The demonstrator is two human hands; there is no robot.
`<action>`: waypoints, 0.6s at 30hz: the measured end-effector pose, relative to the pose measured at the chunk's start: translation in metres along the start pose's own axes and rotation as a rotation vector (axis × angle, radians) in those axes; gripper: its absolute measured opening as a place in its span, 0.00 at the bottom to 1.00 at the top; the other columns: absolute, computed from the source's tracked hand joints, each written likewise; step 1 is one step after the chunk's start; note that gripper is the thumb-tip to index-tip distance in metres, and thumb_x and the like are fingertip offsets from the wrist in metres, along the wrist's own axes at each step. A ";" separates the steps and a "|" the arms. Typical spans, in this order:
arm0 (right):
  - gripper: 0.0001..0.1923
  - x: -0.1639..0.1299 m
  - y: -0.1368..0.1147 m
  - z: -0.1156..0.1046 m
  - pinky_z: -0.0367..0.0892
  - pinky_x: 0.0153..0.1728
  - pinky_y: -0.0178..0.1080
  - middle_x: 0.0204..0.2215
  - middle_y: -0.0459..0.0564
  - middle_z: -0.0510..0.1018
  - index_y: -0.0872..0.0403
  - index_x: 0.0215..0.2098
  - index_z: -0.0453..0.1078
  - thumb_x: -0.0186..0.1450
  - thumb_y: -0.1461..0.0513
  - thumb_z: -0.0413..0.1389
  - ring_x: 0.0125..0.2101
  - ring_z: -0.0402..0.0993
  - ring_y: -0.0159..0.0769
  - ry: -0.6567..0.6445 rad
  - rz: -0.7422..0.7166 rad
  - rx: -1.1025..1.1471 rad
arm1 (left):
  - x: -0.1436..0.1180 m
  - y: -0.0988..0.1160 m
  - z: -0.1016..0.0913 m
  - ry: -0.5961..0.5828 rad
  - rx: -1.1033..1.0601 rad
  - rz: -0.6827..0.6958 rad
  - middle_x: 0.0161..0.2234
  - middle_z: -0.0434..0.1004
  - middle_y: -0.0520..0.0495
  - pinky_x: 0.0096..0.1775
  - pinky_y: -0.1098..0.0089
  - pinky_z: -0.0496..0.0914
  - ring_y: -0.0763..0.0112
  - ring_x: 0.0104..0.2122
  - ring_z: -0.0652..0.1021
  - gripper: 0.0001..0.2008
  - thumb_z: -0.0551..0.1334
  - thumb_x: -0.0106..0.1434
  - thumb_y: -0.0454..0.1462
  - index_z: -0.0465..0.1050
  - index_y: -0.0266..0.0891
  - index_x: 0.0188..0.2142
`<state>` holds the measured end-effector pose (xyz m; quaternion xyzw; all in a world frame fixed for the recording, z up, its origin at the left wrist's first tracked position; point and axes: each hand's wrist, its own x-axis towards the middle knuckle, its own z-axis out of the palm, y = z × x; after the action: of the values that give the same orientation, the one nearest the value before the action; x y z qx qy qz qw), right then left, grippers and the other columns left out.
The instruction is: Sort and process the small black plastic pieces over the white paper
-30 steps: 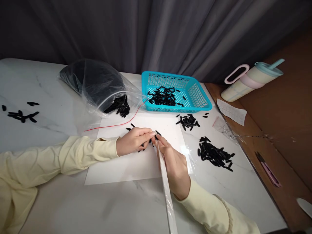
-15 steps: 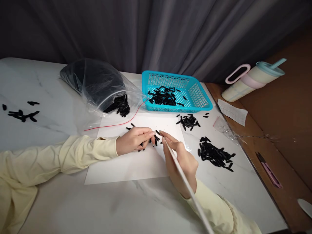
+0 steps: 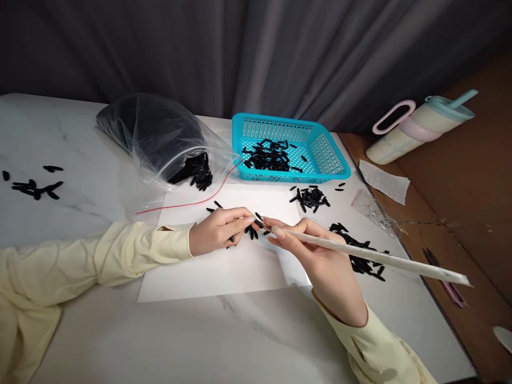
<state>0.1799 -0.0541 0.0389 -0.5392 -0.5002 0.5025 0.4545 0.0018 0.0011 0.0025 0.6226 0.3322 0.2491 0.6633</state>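
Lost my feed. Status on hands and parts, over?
Left hand pinching small black pieces on white sheet. Right hand gripping long white strip. Nothing between them.

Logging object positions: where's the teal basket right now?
In the head view the teal basket sits at the table's far side, right of centre, just right of the clear plastic bag, with black pieces inside.

A white marble-look table stands before dark grey curtains, with a brown wooden surface alongside.
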 end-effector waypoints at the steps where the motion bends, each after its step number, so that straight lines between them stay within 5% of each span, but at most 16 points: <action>1: 0.14 0.000 0.000 0.000 0.72 0.41 0.45 0.28 0.50 0.81 0.53 0.19 0.61 0.59 0.61 0.60 0.45 0.74 0.48 -0.001 -0.003 0.007 | 0.000 0.000 0.000 -0.001 0.009 0.003 0.12 0.56 0.61 0.17 0.75 0.52 0.81 0.12 0.56 0.15 0.50 0.64 0.43 0.67 0.32 0.35; 18: 0.09 -0.001 0.006 0.005 0.73 0.39 0.43 0.33 0.52 0.82 0.53 0.21 0.67 0.57 0.62 0.61 0.43 0.76 0.46 0.015 -0.046 -0.059 | 0.001 -0.002 0.000 0.024 0.131 0.025 0.13 0.56 0.60 0.18 0.76 0.54 0.81 0.13 0.57 0.14 0.48 0.65 0.42 0.65 0.35 0.32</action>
<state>0.1751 -0.0556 0.0325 -0.5445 -0.5236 0.4727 0.4537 0.0025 0.0012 0.0008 0.6656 0.3481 0.2426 0.6140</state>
